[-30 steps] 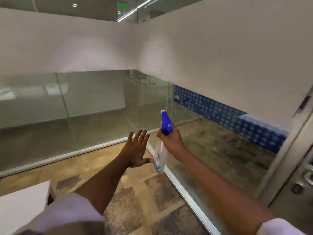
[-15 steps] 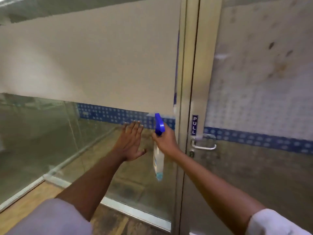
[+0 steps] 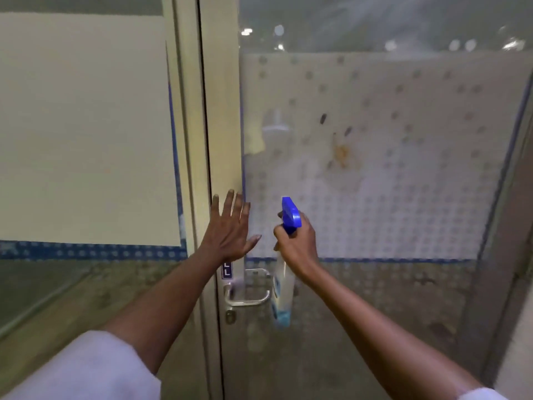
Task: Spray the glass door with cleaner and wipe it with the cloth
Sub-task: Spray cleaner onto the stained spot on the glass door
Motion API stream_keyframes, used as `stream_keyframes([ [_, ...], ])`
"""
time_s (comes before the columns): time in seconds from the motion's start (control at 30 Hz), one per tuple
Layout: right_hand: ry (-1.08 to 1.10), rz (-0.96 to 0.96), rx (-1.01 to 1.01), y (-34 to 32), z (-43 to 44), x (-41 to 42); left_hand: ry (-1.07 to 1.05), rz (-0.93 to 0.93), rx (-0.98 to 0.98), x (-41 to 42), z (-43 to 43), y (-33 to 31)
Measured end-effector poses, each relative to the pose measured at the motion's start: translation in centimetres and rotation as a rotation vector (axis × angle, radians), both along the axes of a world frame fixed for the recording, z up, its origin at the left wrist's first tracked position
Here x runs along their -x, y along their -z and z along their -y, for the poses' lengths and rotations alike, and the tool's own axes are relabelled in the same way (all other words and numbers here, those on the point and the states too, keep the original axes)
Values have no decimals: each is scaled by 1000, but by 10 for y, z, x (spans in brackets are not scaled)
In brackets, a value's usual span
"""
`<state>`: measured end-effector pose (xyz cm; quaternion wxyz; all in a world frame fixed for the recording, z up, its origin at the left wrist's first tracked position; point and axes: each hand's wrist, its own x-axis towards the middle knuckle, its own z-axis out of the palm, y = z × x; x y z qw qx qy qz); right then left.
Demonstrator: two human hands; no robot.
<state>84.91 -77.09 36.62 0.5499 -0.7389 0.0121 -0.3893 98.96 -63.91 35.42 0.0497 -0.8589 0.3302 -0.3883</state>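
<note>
The glass door (image 3: 389,174) fills the right of the view, with a frosted dotted film and a brown smear (image 3: 341,153) near its middle. My right hand (image 3: 297,243) is shut on a clear spray bottle (image 3: 282,295) with a blue trigger head (image 3: 290,215), held upright in front of the glass and pointing at it. My left hand (image 3: 227,229) is open with fingers spread, raised over the door's metal frame (image 3: 222,134). A yellowish cloth-like shape (image 3: 253,140) shows at the left edge of the door glass; I cannot tell what it is.
A metal pull handle (image 3: 248,287) and a keyhole (image 3: 230,314) sit on the frame just below my left hand. Left of the door is a fixed glass panel (image 3: 86,125) with frosted film and a blue dotted band (image 3: 86,251).
My view has swung right from the side glass panel to face the door. Both hands stayed raised in front of me, the bottle still held in my right hand.
</note>
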Motion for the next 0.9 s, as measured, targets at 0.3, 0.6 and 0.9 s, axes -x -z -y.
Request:
stream_keyframes([
  [0.3,122,49,186,-56,116,-15,168,172,120,-57,121,-79],
  [0.6,189,78,200,-115,162,-27,271,212,208,-85,156,-109],
  [0.9,234,147,239,-170,171,-40,267,304,234,-101,163,-102],
])
